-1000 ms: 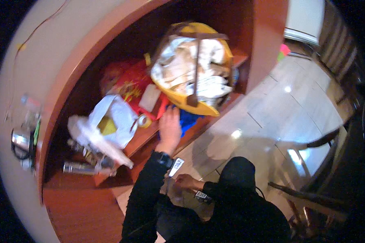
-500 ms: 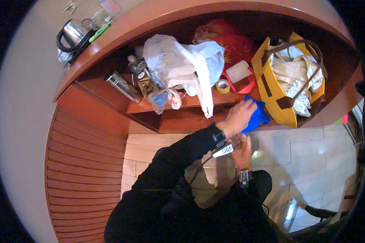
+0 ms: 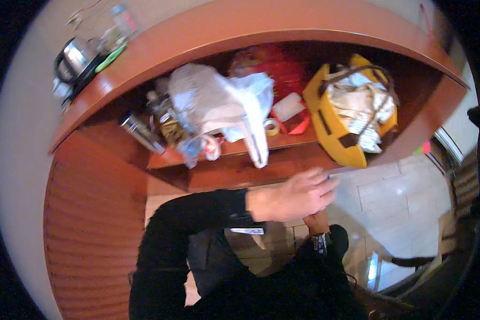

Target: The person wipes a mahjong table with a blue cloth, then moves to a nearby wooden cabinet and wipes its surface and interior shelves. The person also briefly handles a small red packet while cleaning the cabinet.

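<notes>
My left hand reaches across from the left in front of the cabinet, its fingers curled together. A tiny dark bluish bit shows at its fingertips, too small and blurred to name. Below it is my right hand, mostly hidden by the left, so its fingers do not show. Closest to the hands is the yellow bag with brown handles, stuffed with pale cloths, at the right end of the shelf. A white plastic bag lies mid-shelf, its strap hanging over the edge.
On the shelf stand a metal flask, a roll of tape, a red bag and several small wrapped packets. A kettle sits on the cabinet top. Pale tiles cover the floor.
My left hand has drawn back from the shelf edge, over my right hand. The blue cloth-like thing by it has gone from sight, apart from perhaps a bluish speck. The view has shifted.
</notes>
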The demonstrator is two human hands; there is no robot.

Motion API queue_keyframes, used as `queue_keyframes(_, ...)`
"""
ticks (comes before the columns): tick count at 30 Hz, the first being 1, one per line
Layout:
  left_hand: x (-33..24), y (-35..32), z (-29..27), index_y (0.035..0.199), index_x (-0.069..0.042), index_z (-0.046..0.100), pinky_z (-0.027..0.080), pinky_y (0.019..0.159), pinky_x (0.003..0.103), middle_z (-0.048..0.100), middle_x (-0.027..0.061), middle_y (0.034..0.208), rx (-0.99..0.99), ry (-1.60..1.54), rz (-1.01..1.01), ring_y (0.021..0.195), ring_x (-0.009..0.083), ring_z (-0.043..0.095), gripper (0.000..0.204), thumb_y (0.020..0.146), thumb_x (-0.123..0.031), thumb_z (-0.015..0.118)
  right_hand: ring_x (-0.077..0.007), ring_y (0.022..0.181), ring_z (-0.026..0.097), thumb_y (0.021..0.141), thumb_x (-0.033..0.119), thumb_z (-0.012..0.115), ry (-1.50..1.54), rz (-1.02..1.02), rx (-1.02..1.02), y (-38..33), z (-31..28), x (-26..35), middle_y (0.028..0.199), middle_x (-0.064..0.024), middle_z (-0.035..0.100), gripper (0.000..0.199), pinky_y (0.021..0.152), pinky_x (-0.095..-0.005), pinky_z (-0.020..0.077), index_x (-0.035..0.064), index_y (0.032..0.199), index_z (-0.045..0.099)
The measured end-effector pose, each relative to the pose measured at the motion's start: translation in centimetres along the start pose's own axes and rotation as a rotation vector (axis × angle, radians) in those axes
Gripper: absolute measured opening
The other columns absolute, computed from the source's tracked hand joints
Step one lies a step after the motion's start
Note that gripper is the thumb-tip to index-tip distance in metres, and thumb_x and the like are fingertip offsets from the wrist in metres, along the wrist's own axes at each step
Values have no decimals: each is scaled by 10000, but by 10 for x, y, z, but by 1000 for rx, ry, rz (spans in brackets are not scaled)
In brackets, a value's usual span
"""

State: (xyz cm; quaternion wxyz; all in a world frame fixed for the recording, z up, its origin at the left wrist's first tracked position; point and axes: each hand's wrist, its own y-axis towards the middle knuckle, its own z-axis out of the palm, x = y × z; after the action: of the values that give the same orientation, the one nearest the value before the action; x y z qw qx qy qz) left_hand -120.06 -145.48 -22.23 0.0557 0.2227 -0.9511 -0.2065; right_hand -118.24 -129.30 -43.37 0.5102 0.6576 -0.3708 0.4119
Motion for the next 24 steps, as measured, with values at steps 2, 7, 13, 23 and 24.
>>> queue_keyframes(2, 14, 32, -57, 1024, -29, 664, 522, 973, 516, 652, 196, 1173, -281, 258, 80, 1101, 331, 628, 287, 779, -169, 717, -282, 1239, 594, 926, 258, 698, 549, 409, -67, 4, -25, -6, 1335, -123, 618, 543, 1038, -413, 475, 55, 1397, 519)
queue_keyframes(7, 78, 108, -157, 1171, -62, 630, 435, 1008, 458, 637, 143, 1190, -476, 652, -46, 1151, 352, 577, 484, 762, -249, 810, -206, 1067, 664, 979, 178, 656, 738, 640, -605, 12, -91, -34, 1195, -74, 661, 376, 905, -372, 567, 60, 1328, 581)
queue_keyframes(13, 129, 143, -175, 1262, -58, 569, 436, 979, 494, 611, 166, 1153, -75, 866, -230, 1125, 358, 582, 626, 820, -436, 802, -164, 952, 649, 955, 222, 715, 292, 168, -654, 61, -156, -15, 1104, -52, 699, 331, 864, -322, 529, 1, 1198, 674)
queue_keyframes(23, 171, 160, -180, 1139, -5, 590, 538, 880, 427, 594, 211, 1062, -31, 387, -191, 986, 363, 633, 596, 845, -480, 798, -218, 1180, 573, 1004, 267, 657, 484, 237, -959, 120, -76, 20, 1367, -101, 580, 571, 1007, -355, 483, -32, 1455, 474)
queue_keyframes(24, 171, 161, -179, 1137, -5, 589, 535, 884, 426, 593, 210, 1060, -25, 370, -223, 989, 361, 631, 596, 844, -480, 799, -206, 1160, 578, 999, 264, 665, 530, 145, -980, 125, -69, 24, 1360, -97, 579, 559, 972, -343, 507, -25, 1443, 486)
